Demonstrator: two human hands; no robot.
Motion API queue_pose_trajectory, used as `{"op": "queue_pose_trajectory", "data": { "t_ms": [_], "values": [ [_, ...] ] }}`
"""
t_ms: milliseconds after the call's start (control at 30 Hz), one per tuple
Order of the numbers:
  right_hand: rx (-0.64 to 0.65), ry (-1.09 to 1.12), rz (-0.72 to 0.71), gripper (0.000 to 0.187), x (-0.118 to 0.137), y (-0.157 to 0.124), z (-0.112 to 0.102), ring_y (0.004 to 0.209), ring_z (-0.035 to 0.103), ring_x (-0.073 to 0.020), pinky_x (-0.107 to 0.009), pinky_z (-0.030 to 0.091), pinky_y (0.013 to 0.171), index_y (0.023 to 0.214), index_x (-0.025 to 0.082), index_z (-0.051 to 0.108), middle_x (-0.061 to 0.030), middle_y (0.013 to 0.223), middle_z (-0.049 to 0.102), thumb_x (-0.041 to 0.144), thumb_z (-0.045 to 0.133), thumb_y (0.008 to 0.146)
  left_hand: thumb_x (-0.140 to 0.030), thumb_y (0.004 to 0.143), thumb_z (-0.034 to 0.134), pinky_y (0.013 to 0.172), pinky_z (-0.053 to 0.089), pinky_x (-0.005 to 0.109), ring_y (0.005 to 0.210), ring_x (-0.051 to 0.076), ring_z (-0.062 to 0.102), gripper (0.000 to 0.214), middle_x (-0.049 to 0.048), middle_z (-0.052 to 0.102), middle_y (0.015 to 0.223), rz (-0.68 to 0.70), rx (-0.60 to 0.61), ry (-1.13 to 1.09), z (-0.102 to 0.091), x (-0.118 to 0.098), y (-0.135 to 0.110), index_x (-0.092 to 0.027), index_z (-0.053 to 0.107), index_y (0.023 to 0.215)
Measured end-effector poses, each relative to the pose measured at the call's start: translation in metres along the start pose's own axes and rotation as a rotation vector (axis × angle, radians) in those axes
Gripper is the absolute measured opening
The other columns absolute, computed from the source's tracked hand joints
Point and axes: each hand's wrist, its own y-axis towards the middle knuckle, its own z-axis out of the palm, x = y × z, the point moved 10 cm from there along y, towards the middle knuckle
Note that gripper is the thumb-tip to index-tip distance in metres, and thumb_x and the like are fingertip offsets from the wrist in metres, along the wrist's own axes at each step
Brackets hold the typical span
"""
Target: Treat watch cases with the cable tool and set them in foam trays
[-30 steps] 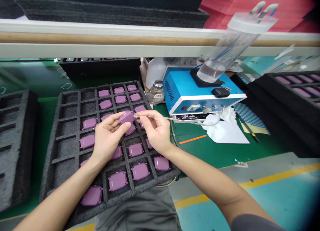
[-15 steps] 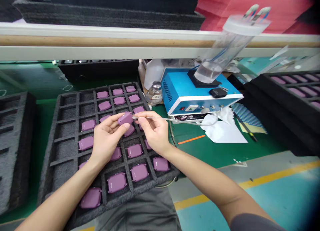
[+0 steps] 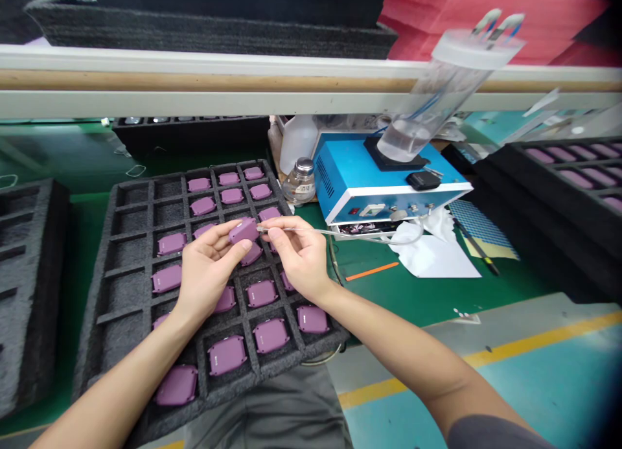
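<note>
My left hand [image 3: 210, 260] pinches a purple watch case [image 3: 243, 230] between thumb and fingers, tilted above a black foam tray [image 3: 129, 287]. Between the thumb and fingers of my right hand [image 3: 301, 251] is the metal tip of a clear thin tube [image 3: 357, 234]. That tip meets the right side edge of the case; whether it touches or goes in is too small to tell. Beneath both hands, several more purple cases [image 3: 227, 355] lie in the tray's square compartments. The tube runs right to the front of a blue machine [image 3: 389, 203].
A clear cylinder of liquid [image 3: 413, 125] stands on the blue machine. Left of it are a glass bottle [image 3: 300, 182] and a white bottle. An orange strip [image 3: 372, 271], white paper [image 3: 449, 258] and a pen lie rightward. Foam trays flank both sides; a shelf rail [image 3: 194, 102] crosses above.
</note>
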Motion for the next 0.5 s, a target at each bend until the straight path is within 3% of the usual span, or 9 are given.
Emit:
{"op": "queue_pose_trajectory", "data": {
  "t_ms": [367, 500],
  "values": [
    [-0.026, -0.081, 0.007, 0.017, 0.001, -0.006, -0.003, 0.087, 0.076, -0.0174, -0.032, 0.065, 0.082, 0.097, 0.021, 0.074, -0.0053, 0.097, 0.079, 0.037, 0.069, 0.093, -0.031, 0.075, 0.086, 0.096, 0.059, 0.037, 0.105, 0.026, 0.075, 0.042, 0.0118, 0.078, 0.116, 0.033, -0.009, 0.050, 0.001, 0.006, -0.003, -0.015, 0.074, 0.111],
    [-0.057, -0.105, 0.029, 0.017, 0.002, -0.013, -0.008, 0.088, 0.076, -0.0187, -0.036, 0.065, 0.084, 0.095, 0.021, 0.075, -0.0060, 0.097, 0.078, 0.036, 0.071, 0.092, -0.023, 0.084, 0.070, 0.096, 0.057, 0.038, 0.106, 0.025, 0.073, 0.032, 0.0123, 0.076, 0.119, 0.139, 0.048, 0.350, -0.004, -0.012, 0.003, -0.015, 0.068, 0.115]
  ]
}}
